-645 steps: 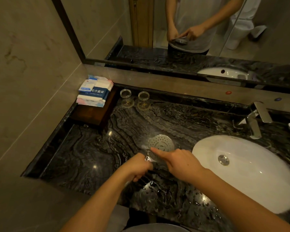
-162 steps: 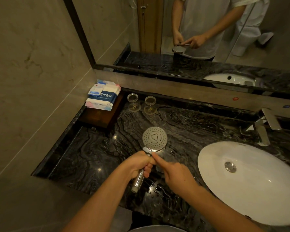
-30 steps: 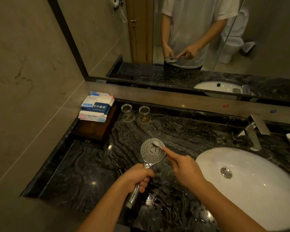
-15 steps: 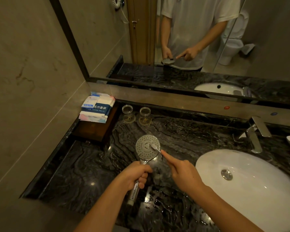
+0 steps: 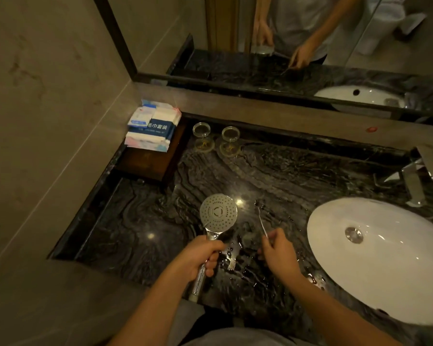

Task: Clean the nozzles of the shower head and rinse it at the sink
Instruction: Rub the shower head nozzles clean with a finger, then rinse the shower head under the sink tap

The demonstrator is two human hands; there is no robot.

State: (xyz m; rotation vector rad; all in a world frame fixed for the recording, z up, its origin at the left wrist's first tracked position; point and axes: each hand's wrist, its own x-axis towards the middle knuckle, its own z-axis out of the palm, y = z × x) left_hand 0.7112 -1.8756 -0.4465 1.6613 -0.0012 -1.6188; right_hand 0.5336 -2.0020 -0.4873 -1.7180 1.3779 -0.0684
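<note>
A chrome shower head (image 5: 218, 212) faces up, its round nozzle plate showing, held above the black marble counter (image 5: 140, 221). My left hand (image 5: 198, 258) is shut on its handle. My right hand (image 5: 276, 250) pinches the end of a thin toothbrush (image 5: 261, 221), whose bristle end points away over the counter, to the right of the shower head and apart from it. The white oval sink (image 5: 385, 258) lies at the right with a chrome faucet (image 5: 414, 183) behind it.
A stack of packaged towels (image 5: 153, 126) sits on a dark wooden tray (image 5: 148, 163) at the back left. Two glass cups (image 5: 216, 137) stand near the back wall. The counter near my hands is wet. A mirror (image 5: 285, 46) runs along the back.
My right hand has pulled the toothbrush off the nozzle plate and moved it right and down toward the counter. The shower head stays in my left hand, and the view has tilted downward.
</note>
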